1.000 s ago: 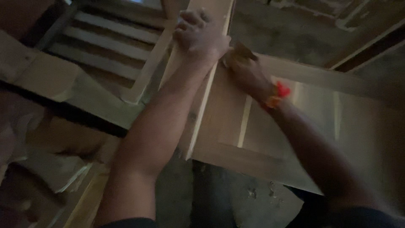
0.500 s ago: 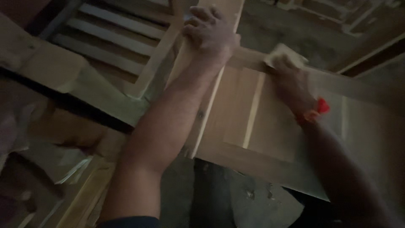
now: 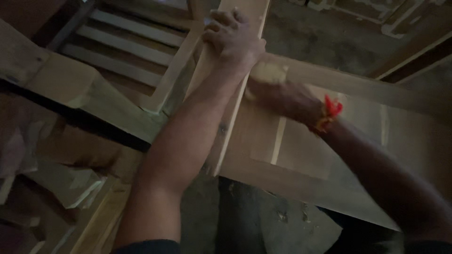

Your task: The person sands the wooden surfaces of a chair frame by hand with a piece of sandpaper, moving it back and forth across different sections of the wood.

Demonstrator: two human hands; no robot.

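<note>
A pale wooden panelled frame [image 3: 301,146], like a door leaf, lies flat across the middle of the dim scene. My left hand [image 3: 233,40] grips its upright side rail near the top, fingers curled over the edge. My right hand [image 3: 278,96], with a red thread band at the wrist, presses a small tan sanding pad [image 3: 268,73] against the frame's cross rail, just right of my left hand. Part of the pad is hidden under my fingers.
A slatted wooden frame [image 3: 127,42] lies at the upper left. Thick timber blocks [image 3: 61,84] and offcuts [image 3: 70,186] are stacked at the left. Dusty concrete floor [image 3: 273,221] shows below the panel, and more wooden rails [image 3: 409,47] run at the upper right.
My right hand with the pad has slid back left along the cross rail toward my left hand, after moving right half a second ago. My left hand keeps its grip.
</note>
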